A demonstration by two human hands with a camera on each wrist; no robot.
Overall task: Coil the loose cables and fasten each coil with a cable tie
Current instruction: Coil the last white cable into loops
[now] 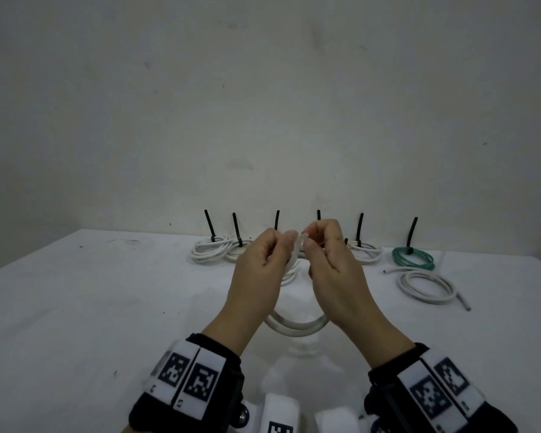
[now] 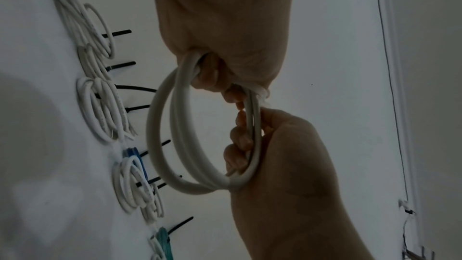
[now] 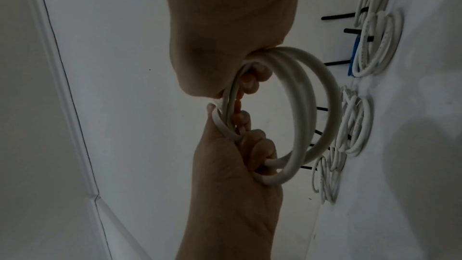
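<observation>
left hand (image 1: 256, 270): fingers curled round white coil (image 1: 297, 326), thumb and forefinger pinching white cable tie (image 1: 295, 254)
right hand (image 1: 331, 264): fingers curled round same coil, pinching the tie's other end
white coil: held above table (image 1: 75, 307), in front of tied coils (image 1: 219, 250)
loose white coil (image 1: 427, 284): right of held coil, just before green coil (image 1: 413, 259)

Black wrist cuffs (image 1: 219, 398) carry white panels (printed with square black-and-white markers).
</observation>
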